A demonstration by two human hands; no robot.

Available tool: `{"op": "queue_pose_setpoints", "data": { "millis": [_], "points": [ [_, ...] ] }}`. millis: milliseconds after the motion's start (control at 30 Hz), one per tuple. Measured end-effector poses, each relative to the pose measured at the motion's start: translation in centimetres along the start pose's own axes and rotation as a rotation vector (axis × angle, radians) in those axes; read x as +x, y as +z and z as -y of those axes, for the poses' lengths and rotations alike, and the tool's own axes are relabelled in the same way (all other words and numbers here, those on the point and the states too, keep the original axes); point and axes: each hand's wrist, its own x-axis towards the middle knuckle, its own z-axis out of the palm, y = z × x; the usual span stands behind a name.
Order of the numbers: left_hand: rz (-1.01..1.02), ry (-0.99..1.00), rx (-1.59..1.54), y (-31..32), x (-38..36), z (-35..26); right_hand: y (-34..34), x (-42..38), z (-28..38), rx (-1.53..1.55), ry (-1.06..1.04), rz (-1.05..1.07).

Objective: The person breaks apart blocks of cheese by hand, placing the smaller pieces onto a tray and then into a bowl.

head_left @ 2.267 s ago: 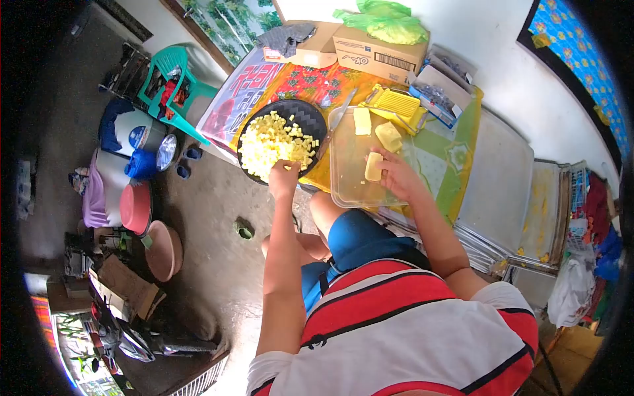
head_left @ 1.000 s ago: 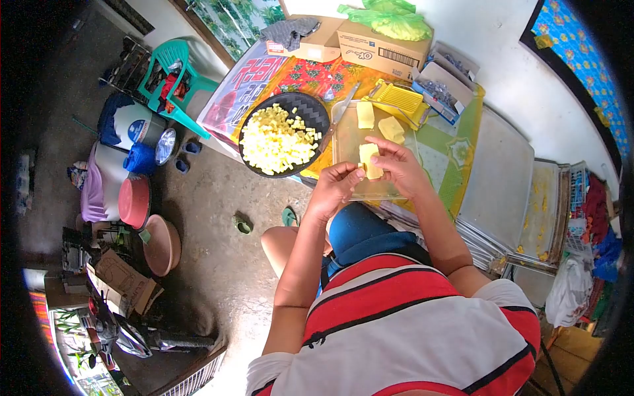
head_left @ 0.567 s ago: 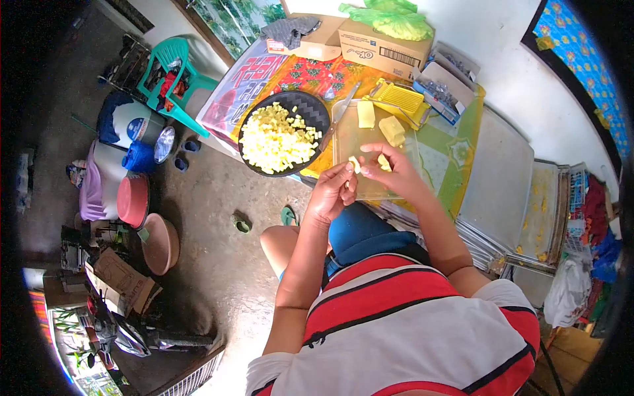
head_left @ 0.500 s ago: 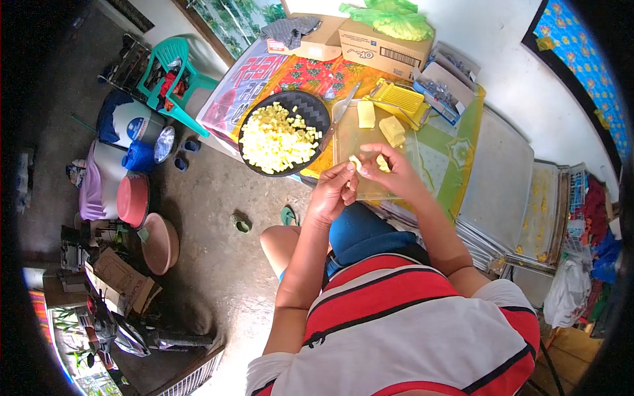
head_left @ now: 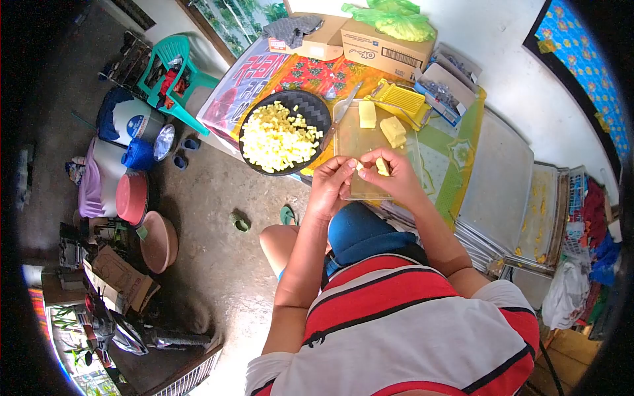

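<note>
Over the near part of a clear tray [head_left: 353, 142], my left hand [head_left: 333, 183] pinches a small pale yellow piece [head_left: 359, 166]. My right hand [head_left: 393, 177] meets it there, with another yellow piece [head_left: 382, 166] between its fingers. Two larger yellow blocks [head_left: 367, 114] [head_left: 393, 132] lie on the tray beyond my hands. To the left, a black round tray [head_left: 310, 109] holds a heap of small yellow cubes [head_left: 277, 138]. A knife [head_left: 346, 104] lies between the two trays. Behind the blocks is a yellow ridged rack [head_left: 398, 97].
Cardboard boxes [head_left: 383, 51] stand at the table's back, with a green plastic bag [head_left: 396, 22] on top. Metal trays [head_left: 495, 171] are at the right. On the left are a green chair [head_left: 173, 72], basins [head_left: 158, 243] and a blue pitcher [head_left: 139, 155].
My hands have come closer together, and the fingers of my right hand have lowered and closed in toward the small piece.
</note>
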Motion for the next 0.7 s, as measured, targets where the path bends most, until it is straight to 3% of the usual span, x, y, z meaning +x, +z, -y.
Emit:
{"op": "queue_pose_setpoints", "data": {
  "millis": [267,567,700],
  "points": [
    [0.056,-0.071,-0.176,-0.4,-0.1,0.1,-0.1,0.1,0.6,0.042,0.02,0.024],
    [-0.001,-0.095,-0.2,0.1,-0.3,-0.3,-0.4,0.1,2.3,0.128,0.25,0.011],
    [0.005,-0.096,-0.262,0.5,-0.6,-0.3,-0.3,0.1,2.2,0.099,0.193,0.02]
  ]
}}
